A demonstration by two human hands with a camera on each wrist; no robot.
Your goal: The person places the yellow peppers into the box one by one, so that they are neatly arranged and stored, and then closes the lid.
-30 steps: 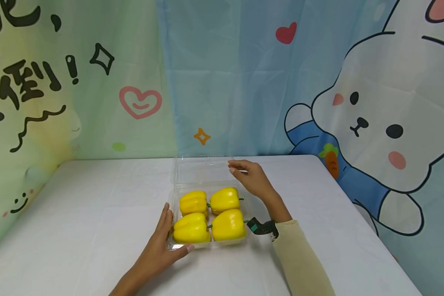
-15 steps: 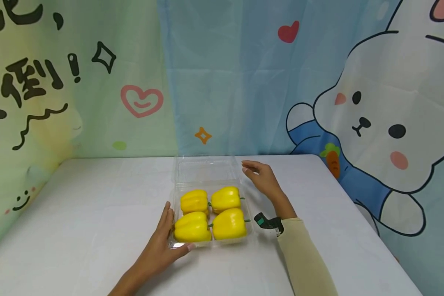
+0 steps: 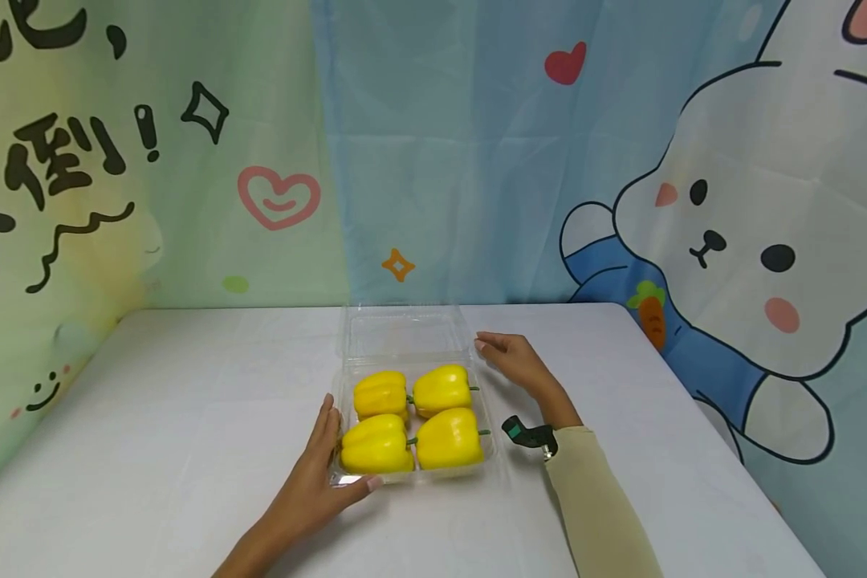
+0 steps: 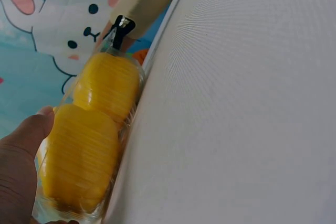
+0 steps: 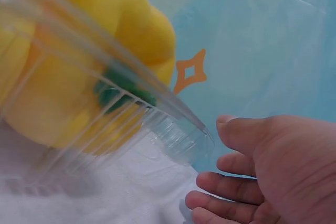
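Observation:
A clear plastic clamshell container [image 3: 433, 475] with its lid [image 3: 405, 333] laid back lies on the table. Several yellow bell peppers [image 3: 448, 438] with green stems sit in two rows inside it. My left hand [image 3: 318, 470] holds the container's front left corner, thumb at the front and fingers along the left side. The left wrist view shows that thumb [image 4: 34, 129] against the container wall beside the peppers [image 4: 81, 156]. My right hand [image 3: 518, 363] is just right of the container near the hinge. In the right wrist view its loosely bent fingers [image 5: 231, 187] hold nothing, close to the container's corner.
A white cloth covers the table [image 3: 188, 401]. Behind it hangs a printed backdrop [image 3: 405, 160] with a large rabbit figure. A black camera mount [image 3: 527, 433] is on my right wrist by the container's right side.
My right hand has moved right, off the lid area, then slightly down toward the near side. The left hand, container and peppers keep their places.

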